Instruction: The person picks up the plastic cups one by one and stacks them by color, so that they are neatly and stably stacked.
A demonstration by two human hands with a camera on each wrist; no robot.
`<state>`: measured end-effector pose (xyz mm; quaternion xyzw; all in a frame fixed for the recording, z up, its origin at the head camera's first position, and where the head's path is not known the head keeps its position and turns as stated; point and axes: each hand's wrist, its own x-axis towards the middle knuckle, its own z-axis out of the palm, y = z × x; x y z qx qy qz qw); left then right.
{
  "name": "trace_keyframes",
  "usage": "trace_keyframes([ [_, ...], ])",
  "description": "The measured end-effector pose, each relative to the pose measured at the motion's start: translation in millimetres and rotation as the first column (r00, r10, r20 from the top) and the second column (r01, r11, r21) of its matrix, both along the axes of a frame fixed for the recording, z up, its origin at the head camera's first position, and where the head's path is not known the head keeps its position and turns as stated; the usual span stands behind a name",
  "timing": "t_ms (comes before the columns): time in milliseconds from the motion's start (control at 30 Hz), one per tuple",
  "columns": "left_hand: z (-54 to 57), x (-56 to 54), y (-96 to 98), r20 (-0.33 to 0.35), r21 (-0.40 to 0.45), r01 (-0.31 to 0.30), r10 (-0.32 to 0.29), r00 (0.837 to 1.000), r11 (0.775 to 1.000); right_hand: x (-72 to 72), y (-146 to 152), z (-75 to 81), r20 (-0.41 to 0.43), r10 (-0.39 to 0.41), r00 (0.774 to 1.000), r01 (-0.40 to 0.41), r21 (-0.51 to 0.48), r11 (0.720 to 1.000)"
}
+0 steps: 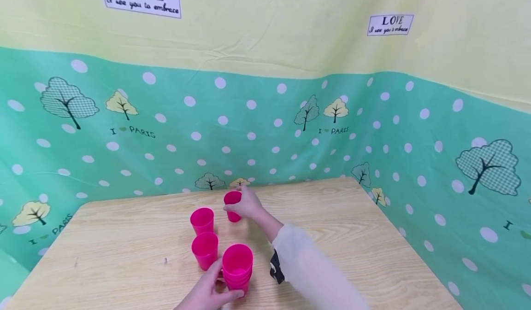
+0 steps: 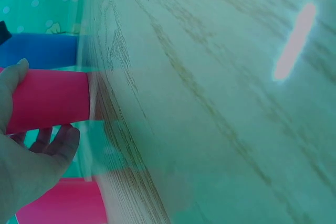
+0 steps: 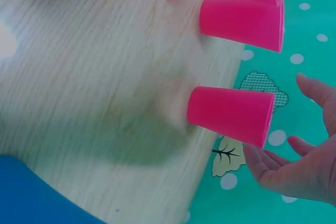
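Observation:
In the head view my left hand grips a stack of pink cups at the table's front, thumb and fingers on either side. The left wrist view shows that thumb and curled fingers against the pink wall of the stack. My right hand reaches to a single upright pink cup at the back. In the right wrist view its fingers are spread beside this cup's rim, with the thumb apart from it. Two more pink cups, one farther back and one nearer, stand left of the hands.
The wooden table backs onto a green and yellow patterned curtain. A black device is on the right wrist. Blue shapes of unclear kind show in the left wrist view and right wrist view.

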<state>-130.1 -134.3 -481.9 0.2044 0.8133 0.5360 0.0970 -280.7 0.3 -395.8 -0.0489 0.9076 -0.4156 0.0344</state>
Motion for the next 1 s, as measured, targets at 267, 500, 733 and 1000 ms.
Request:
trace_keyframes([
  [267, 1.6, 2.1, -1.0, 0.024, 0.035, -0.005, 0.004, 1.0, 0.999, 0.6, -3, -8.2, 0.016, -0.056, 0.998, 0.057, -0.06, 0.997],
  [500, 2.1, 1.8, -0.6, 0.025, 0.022, -0.004, 0.004, 1.0, 1.0, 1.2, -9, -15.9, 0.076, -0.123, 0.989, 0.133, -0.134, 0.982],
  [733, 2.6, 0.9, -0.6, 0.026, 0.01, 0.0, 0.0, 1.0, 1.0, 0.9, -14, -27.5, 0.106, -0.159, 0.982, 0.18, -0.224, 0.958],
  [1000, 3.1, -2.6, -1.2, 0.096, 0.005, 0.012, -0.012, 0.995, 1.0, 0.3, -16, -40.1, 0.086, -0.212, 0.974, 0.228, -0.27, 0.936],
])
